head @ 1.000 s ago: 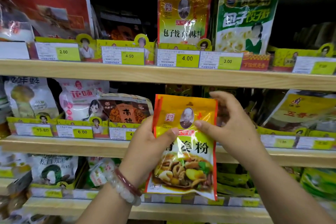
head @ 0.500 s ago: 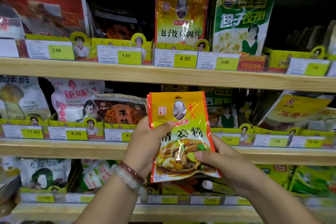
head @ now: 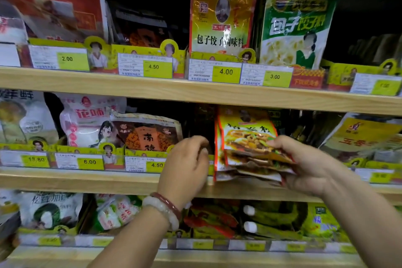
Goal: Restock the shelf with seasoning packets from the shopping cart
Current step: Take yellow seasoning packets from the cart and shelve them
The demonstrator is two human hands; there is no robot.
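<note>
While right hand (head: 304, 163) pinches the yellow seasoning packets (head: 245, 146) half inside the middle shelf (head: 130, 183) slot, keep tilted back, push upright behind price rail; left hand (head: 187, 165) loosely curled, empty.

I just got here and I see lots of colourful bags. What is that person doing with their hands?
A person is putting seasoning packets onto the middle shelf of a shop. The right hand grips a small stack of yellow and red packets by the bottom edge and tips their tops into a dark gap on that shelf. The left hand, with bracelets on the wrist, is beside the stack with nothing in it.
</note>
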